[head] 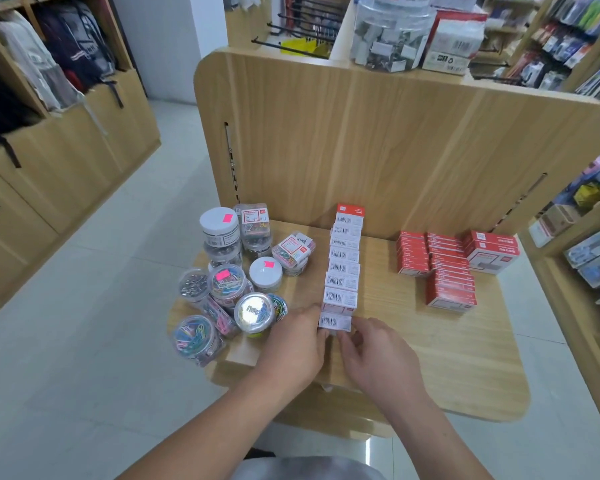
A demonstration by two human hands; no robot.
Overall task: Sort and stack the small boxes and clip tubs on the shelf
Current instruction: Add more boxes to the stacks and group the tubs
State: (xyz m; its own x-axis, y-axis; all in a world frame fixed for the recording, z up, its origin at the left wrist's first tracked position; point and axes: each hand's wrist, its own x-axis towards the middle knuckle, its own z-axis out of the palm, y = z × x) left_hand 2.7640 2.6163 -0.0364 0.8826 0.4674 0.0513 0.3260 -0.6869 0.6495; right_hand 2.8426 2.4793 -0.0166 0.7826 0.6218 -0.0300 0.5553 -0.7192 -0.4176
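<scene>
Both hands are on the near box (335, 322), the last in the row of small barcode boxes (343, 258) that runs from the back panel (361, 140) toward the near edge of the shelf (430, 358). The left hand (291, 344) has curled fingers against the box's left end. The right hand (381, 358) curls round its right end and near side, so the box looks pinched between the two.

It looks like stiff little cardboard, probably dense for its size and not fragile. The short ends give the surest hold, since the long faces are slick and printed.

Room is tight on the left. The clip tubs (227, 282) crowd just beside the left hand, some stacked, some tilted, and the nearest ones sit at the shelf's left rim, where a nudge could roll them off. To the right there is bare wood between the row and the red box stacks (444, 265), and more toward the near edge.
</scene>
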